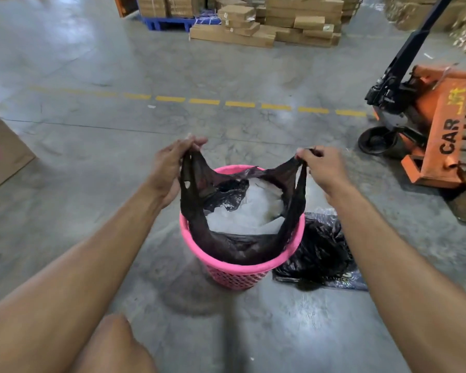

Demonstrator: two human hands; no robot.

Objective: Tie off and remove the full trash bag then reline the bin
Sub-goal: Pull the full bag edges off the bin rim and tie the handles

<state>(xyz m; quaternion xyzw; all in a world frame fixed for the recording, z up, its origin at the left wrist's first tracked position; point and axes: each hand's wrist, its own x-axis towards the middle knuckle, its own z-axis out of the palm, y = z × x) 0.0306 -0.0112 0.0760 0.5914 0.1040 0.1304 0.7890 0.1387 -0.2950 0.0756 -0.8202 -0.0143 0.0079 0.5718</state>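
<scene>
A pink perforated bin [234, 273] stands on the concrete floor in front of me. Inside it sits a black trash bag [240, 247] filled with white and black plastic waste [242, 208]. My left hand [172, 168] pinches the bag's left handle loop and holds it stretched above the rim. On the other side, my right hand [323, 170] grips the right handle loop, also raised and pulled outward. The bag's mouth gapes open between the two handles. A second black bag [318, 254] lies crumpled on the floor just right of the bin.
An orange pallet jack [431, 125] with a black handle stands at the right. A cardboard box [0, 152] sits at the left edge. Stacked cartons [267, 25] on a blue pallet fill the far back. A dashed yellow line [205, 101] crosses the floor. My knee [113, 345] shows at the bottom.
</scene>
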